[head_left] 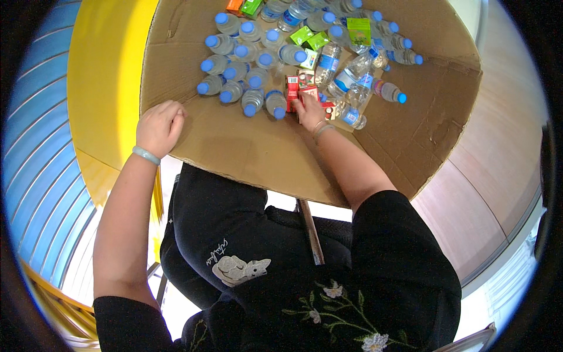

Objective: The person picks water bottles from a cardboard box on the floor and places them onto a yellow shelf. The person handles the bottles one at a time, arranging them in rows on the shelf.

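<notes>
A large cardboard box (234,141) stands open before me with bottles and small cartons inside. My left hand (159,126) is closed over its near left edge, fingers curled inward. Inside the box, my right hand (311,110) has its fingers around a small red drink carton (309,92), partly hidden by the hand. Another red carton (292,88) stands upright just left of those fingers. A further red-and-white carton (328,110) lies by the wrist. Close by on the left is a blue-capped water bottle (275,104).
Several clear water bottles (240,70) stand in rows at the left of the box. Other bottles (352,76) lie on their sides at the right. Green cartons (311,39) and an orange carton (234,6) sit farther back. A yellow panel (105,88) borders the box's left side.
</notes>
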Available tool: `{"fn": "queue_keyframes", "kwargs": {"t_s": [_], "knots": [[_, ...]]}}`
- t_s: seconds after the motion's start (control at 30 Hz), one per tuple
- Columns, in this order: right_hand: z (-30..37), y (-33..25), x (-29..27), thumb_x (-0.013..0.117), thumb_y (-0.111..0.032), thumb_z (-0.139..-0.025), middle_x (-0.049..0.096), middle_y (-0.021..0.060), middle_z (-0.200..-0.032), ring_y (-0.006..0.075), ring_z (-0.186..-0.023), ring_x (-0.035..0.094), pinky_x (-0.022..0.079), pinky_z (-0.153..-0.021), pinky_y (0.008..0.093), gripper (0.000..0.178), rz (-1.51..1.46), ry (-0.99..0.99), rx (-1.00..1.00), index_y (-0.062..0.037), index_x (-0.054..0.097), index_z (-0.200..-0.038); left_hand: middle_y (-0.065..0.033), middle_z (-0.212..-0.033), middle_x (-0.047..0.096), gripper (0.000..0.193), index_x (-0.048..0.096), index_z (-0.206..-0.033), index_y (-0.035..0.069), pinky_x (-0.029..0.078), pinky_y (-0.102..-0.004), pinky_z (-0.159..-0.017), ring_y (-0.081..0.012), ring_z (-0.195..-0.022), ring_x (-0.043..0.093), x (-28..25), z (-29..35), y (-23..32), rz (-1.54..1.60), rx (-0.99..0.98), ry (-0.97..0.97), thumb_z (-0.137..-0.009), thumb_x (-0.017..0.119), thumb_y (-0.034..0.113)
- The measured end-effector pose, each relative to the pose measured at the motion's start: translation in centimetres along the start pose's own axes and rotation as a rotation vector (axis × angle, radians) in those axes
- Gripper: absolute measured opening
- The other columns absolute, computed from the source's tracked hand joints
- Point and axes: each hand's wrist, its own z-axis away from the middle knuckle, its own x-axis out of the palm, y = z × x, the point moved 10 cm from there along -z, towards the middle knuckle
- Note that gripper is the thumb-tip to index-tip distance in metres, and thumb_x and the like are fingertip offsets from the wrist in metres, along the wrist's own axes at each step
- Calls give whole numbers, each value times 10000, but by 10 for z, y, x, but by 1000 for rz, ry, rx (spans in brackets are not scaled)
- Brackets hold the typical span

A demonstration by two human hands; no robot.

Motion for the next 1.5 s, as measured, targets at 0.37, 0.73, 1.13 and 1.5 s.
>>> {"fn": "queue_keyframes", "kwargs": {"t_s": [0.37,0.73,1.13,1.5], "knots": [[22,125,10,687,-310,-678,379,182,-1277,389,-1171,353,350,-940,418,720,385,-522,296,-70,318,-1248,-101,-702,537,122,518,-706,54,426,-381,-619,-289,-691,537,0,-1,1,4,2,-10,-778,454,130],[14,125,28,583,-177,-736,424,158,-1229,357,-1111,425,363,-928,389,527,642,-546,119,-109,384,-1220,-127,-730,535,142,532,-723,42,425,-376,-641,-309,-723,534,4,1,-2,-9,-15,-61,-787,433,121],[-18,171,54,701,-255,-654,178,231,-1358,386,-1202,319,327,-978,361,799,347,-315,247,-105,254,-1300,-139,-703,511,151,525,-717,38,418,-374,-620,-318,-693,521,7,1,-2,-21,3,-76,-794,425,121],[-20,133,41,519,-553,-732,96,74,-1435,325,-1226,333,254,-983,500,718,983,-765,237,-267,256,-1336,-137,-692,505,136,520,-719,38,415,-376,-610,-314,-685,520,10,2,-3,-33,6,-94,-785,428,114]]}}
